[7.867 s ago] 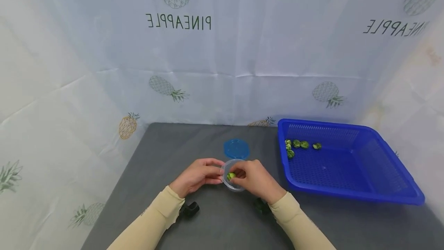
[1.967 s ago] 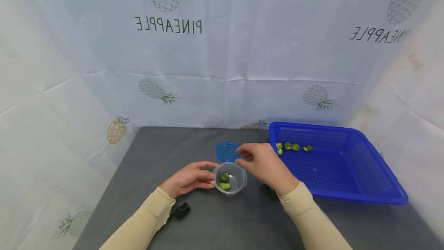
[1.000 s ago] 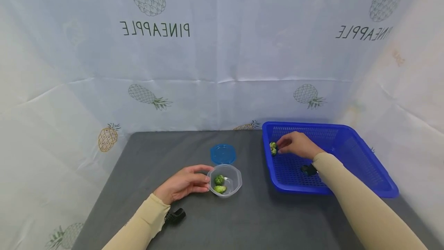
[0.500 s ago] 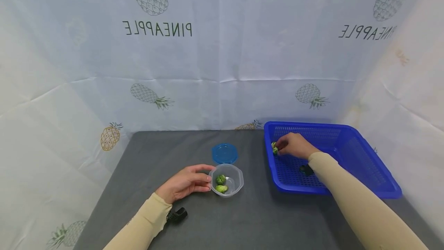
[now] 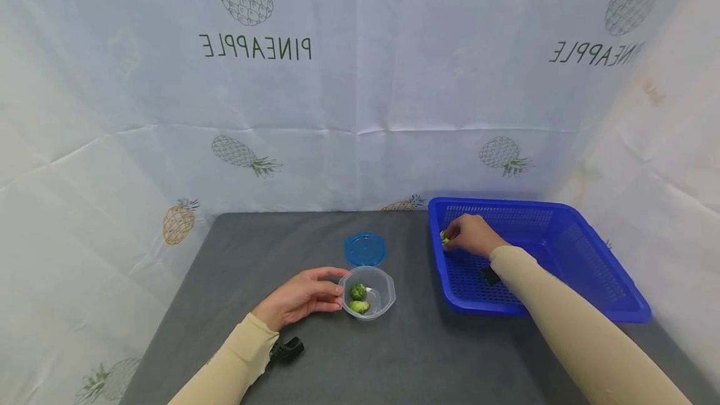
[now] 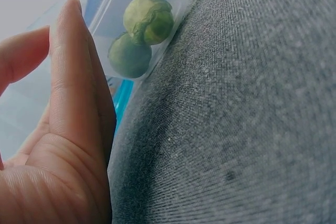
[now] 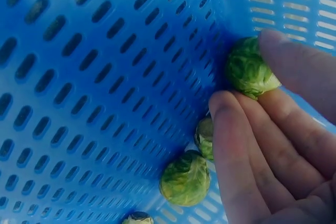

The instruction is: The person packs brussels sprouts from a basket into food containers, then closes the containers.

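My left hand point(image 5: 304, 297) rests its nearly straight fingers against the left side of a clear plastic tub point(image 5: 385, 292). Two green Brussels sprouts lie in that tub, a darker one point(image 5: 358, 291) and a paler one point(image 5: 359, 307). Over on the right, my right hand point(image 5: 474, 235) reaches into the blue basket point(image 5: 540, 311). Between thumb and fingers it pinches a Brussels sprout point(image 7: 249, 68) near the basket's wall, seen best in the right wrist view. Below those fingers another Brussels sprout point(image 7: 185, 178) sits on the slotted floor, with others partly hidden close by.
A round blue lid point(image 5: 365, 249) lies flat just behind the tub on the grey table cover point(image 5: 371, 367). Black wrist gear point(image 5: 287, 350) shows under the left wrist. Pineapple-print sheets point(image 5: 365, 92) hang behind and at both sides.
Earlier my right hand held a sprout inside the tub. It then withdrew, leaving two there, and went right into the basket, where its fingers have closed on a sprout. My left hand stays beside the tub.
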`<state>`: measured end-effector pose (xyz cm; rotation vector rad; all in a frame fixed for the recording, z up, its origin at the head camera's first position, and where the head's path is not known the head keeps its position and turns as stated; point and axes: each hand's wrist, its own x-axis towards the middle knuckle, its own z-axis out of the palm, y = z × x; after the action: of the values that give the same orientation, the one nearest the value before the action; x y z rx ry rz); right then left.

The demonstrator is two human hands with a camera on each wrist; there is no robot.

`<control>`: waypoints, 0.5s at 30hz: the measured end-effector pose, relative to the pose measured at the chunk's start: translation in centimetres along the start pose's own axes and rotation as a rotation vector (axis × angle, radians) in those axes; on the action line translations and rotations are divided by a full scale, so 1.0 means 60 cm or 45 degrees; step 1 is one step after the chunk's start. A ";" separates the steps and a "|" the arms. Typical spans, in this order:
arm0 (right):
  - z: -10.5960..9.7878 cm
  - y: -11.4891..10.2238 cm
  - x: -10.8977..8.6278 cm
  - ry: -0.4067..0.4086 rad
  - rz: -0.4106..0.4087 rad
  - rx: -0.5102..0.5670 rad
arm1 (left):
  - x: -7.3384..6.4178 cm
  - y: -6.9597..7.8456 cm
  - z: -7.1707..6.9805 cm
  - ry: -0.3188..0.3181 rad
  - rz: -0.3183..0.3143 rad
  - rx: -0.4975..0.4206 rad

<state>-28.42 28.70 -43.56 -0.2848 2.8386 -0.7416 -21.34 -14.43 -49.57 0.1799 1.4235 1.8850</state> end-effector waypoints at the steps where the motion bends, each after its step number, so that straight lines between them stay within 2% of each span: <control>1: 0.002 -0.001 0.002 0.004 0.005 -0.007 | -0.001 -0.001 0.000 0.002 -0.001 0.003; 9: 0.004 -0.004 0.001 0.015 0.004 -0.043 | -0.001 -0.002 -0.001 -0.004 0.002 0.002; 15: -0.013 0.000 -0.017 0.009 -0.020 -0.015 | 0.000 -0.001 -0.001 -0.004 0.006 -0.006</control>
<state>-27.62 29.26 -42.74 -0.3076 2.8517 -0.7311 -21.35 -14.45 -49.66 0.1846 1.4178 1.8909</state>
